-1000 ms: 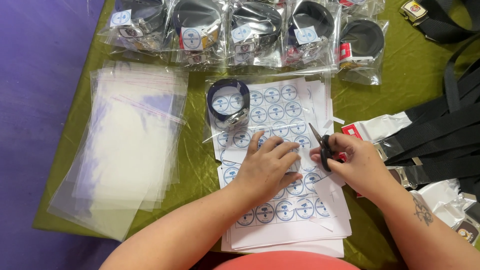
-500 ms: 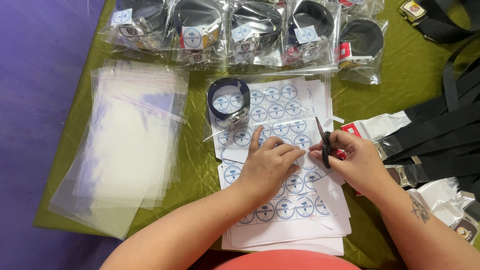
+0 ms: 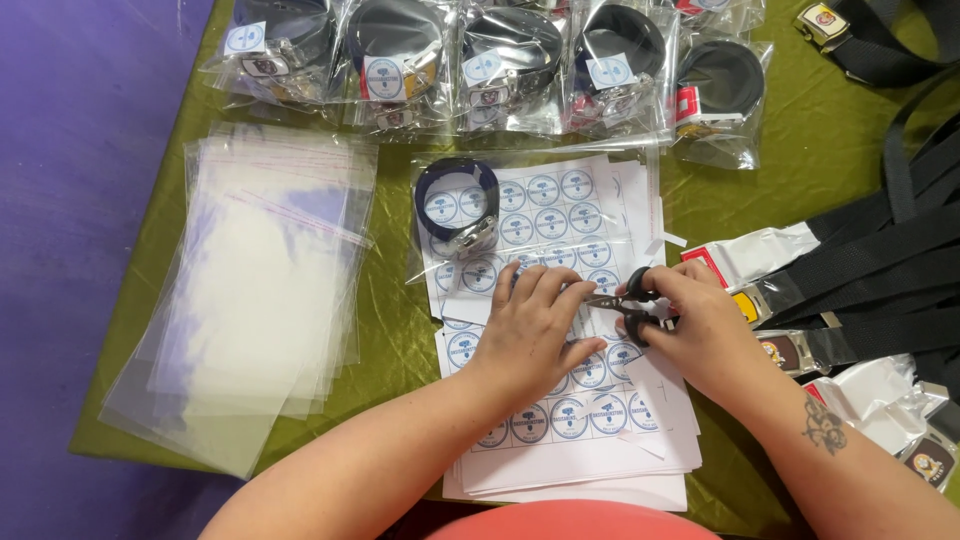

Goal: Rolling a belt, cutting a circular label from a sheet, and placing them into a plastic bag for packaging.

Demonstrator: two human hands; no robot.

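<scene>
While the left hand (image 3: 530, 325) is pressing flat, fingers spread, on the sticker sheet (image 3: 560, 300), the right hand (image 3: 690, 320) is gripping black scissors (image 3: 625, 303) just beside it; the blades, upright earlier, are now pointing leftward.

Surface: table covered by an olive-green satin cloth (image 3: 800, 150), creased; a purple surface (image 3: 80, 200) shows beyond its left edge.

- Stack of clear plastic sleeves (image 3: 250, 300), left part of the cloth, fanned unevenly.
- Row of bagged black coiled belts (image 3: 500, 60), along the far edge, each bag bearing a round label.
- Sheets of round blue-and-white stickers (image 3: 560, 215), centre, stacked several deep.
- One coiled black belt in a clear bag (image 3: 457, 205), resting on the sticker sheets.
- Loose black webbing straps (image 3: 880, 260), right side.
- White pouches (image 3: 750, 255), beside the straps.
</scene>
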